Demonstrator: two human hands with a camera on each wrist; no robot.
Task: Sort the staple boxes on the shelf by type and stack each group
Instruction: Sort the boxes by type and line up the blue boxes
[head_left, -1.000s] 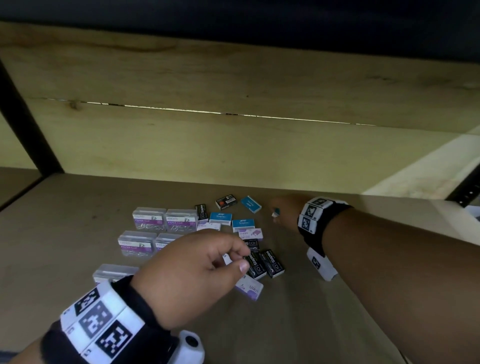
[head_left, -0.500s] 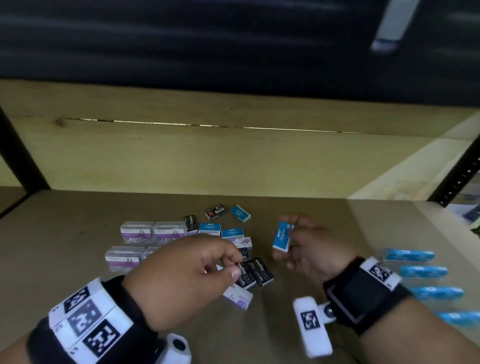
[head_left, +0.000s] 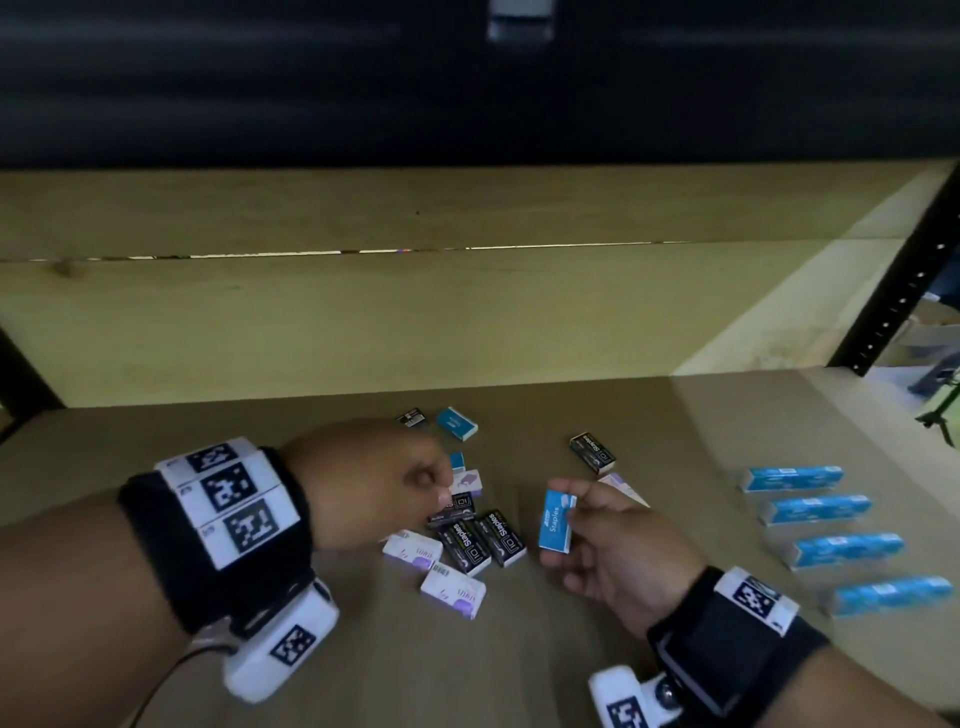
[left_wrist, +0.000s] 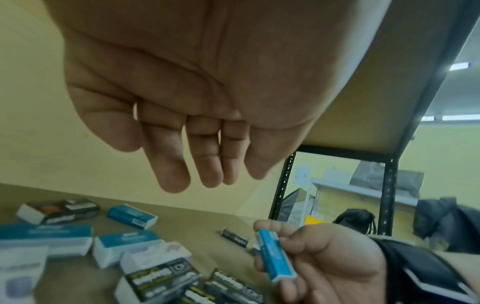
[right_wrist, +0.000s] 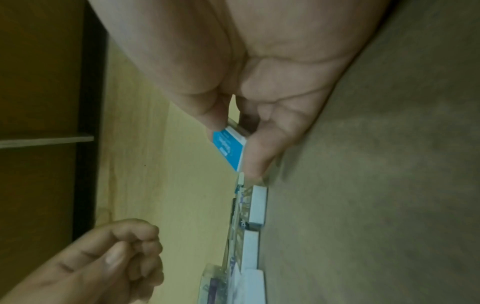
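My right hand (head_left: 577, 525) pinches a small blue staple box (head_left: 556, 527) upright just above the shelf board (head_left: 519, 675); the same blue box (left_wrist: 275, 259) shows in the left wrist view. My left hand (head_left: 441, 493) hovers over the mixed pile, fingers loosely curled and holding nothing (left_wrist: 213, 179). Under it lie two black staple boxes (head_left: 483, 540), white-and-purple boxes (head_left: 453, 592) and another blue box (head_left: 457, 423). One black box (head_left: 592, 453) lies apart, beyond my right hand. My left arm hides the pile's left part.
Several long blue boxes (head_left: 818, 509) lie in a row on the right of the shelf. A black upright post (head_left: 904, 291) stands at the right rear corner. The wooden back wall (head_left: 415, 322) is close behind the pile.
My right hand has come back from the far side of the pile holding the blue box. My left hand has moved forward over the pile.
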